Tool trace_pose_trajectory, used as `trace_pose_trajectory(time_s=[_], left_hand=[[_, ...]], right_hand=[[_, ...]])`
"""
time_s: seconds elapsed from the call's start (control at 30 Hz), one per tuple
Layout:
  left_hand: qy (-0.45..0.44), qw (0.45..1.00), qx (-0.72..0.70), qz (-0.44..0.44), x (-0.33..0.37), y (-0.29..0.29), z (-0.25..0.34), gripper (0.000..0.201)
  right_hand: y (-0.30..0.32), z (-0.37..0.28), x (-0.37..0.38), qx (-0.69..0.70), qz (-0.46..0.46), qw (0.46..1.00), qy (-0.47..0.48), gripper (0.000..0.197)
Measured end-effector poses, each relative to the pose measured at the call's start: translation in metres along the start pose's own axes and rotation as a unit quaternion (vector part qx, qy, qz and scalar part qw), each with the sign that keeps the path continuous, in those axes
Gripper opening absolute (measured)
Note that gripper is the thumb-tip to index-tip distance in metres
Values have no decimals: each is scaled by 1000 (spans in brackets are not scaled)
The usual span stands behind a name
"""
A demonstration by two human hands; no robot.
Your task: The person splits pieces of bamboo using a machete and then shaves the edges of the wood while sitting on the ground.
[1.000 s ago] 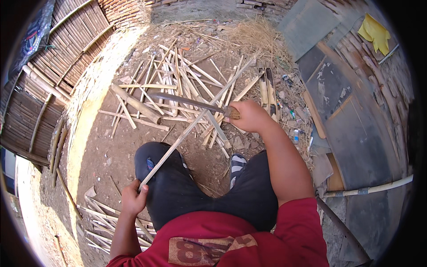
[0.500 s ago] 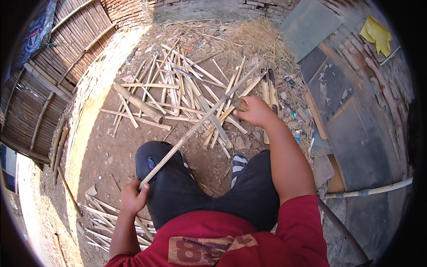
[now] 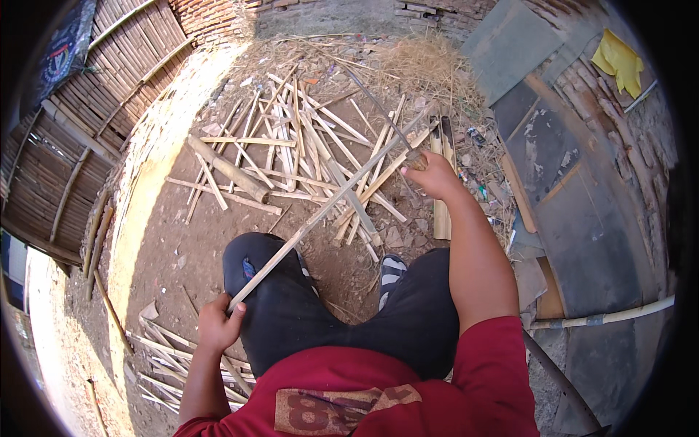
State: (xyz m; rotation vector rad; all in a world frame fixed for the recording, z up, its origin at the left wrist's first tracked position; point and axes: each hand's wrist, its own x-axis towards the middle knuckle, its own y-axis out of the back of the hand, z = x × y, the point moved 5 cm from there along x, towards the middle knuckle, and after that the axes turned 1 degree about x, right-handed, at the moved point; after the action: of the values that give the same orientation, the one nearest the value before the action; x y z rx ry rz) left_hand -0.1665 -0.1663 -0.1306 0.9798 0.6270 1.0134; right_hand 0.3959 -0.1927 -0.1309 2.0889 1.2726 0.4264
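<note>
My left hand point(image 3: 220, 325) is closed around the near end of a long split-bamboo strip point(image 3: 291, 241). The strip slants up and to the right, past my left knee and over a pile of cut strips. My right hand point(image 3: 437, 176) grips the wooden handle of a long, narrow machete point(image 3: 384, 113). Its dark blade points up and to the left, seen nearly edge-on, and passes over the strip's far part; whether they touch I cannot tell. Beneath both lies the pile of loose bamboo strips point(image 3: 247, 140), crossing each other on the dirt.
A thick bamboo piece point(image 3: 230, 172) lies at the pile's left. More strips point(image 3: 164, 349) lie beside my left forearm. Dark split bamboo lengths point(image 3: 442, 215) and litter are near my right hand. Dark boards point(image 3: 597, 218) line the right; a bamboo wall point(image 3: 138, 62) stands left.
My right hand has moved slightly right with the machete, whose blade has swung up to a steeper angle. My left hand and the strip in it stay nearly in place.
</note>
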Motion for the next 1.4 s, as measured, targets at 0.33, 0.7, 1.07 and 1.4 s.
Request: trace_pose_trajectory(time_s=[0.33, 0.7, 1.07, 1.4], left_hand=[[15, 999, -51, 2, -6, -3, -7, 74], [45, 997, -63, -9, -4, -4, 1, 75], [10, 999, 42, 22, -7, -2, 6, 70], [57, 998, 17, -6, -3, 2, 4, 72]], right_hand=[[-58, -112, -65, -214, -224, 925, 218, 46], [-33, -70, -39, -84, -43, 980, 175, 40], [-14, -39, -10, -20, -62, 997, -33, 49], [-51, -101, -63, -193, -189, 942, 198, 44]])
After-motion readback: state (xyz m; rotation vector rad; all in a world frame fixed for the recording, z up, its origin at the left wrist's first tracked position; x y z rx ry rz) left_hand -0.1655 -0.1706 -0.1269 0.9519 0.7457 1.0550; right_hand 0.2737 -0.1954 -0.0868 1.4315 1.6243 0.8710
